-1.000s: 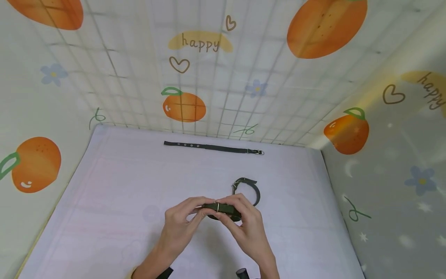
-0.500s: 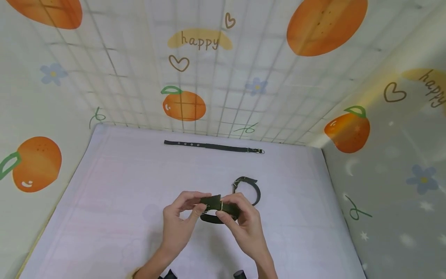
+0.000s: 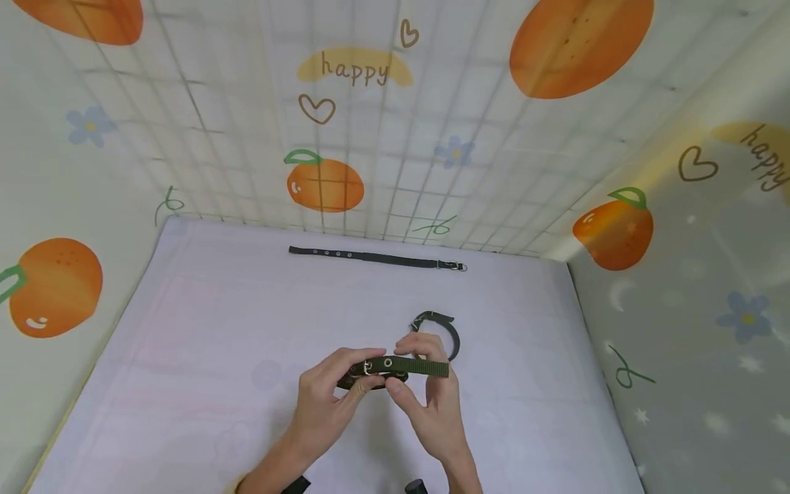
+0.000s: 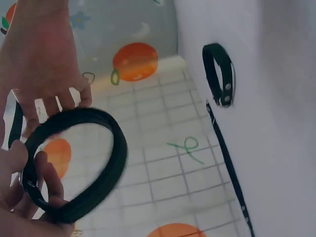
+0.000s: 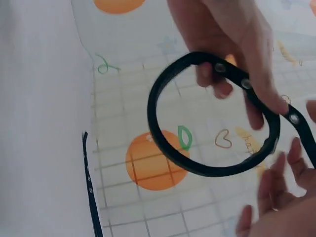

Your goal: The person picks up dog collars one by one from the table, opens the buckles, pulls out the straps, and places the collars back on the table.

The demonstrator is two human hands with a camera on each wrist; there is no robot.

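Observation:
My left hand pinches a dark green webbing collar beside its metal buckle. The collar is bent into a closed ring, plain in the left wrist view as a round loop. Its free end, with a metal eyelet, sticks out to the right past the buckle. My right hand is at that end with thumb and fingers apart; in the right wrist view its fingers are loosely spread beside the tail. Whether they touch the strap I cannot tell.
A second collar, curled into a ring, lies on the white table just beyond my right hand. Farther back, a third collar lies stretched straight near the wall. Orange-printed cloth walls enclose the back and sides.
The collar's tail swings from beside the left fingers over to the right, showing the buckle and an eyelet. My right fingers loosen from the band and spread. The collars on the table stay put.

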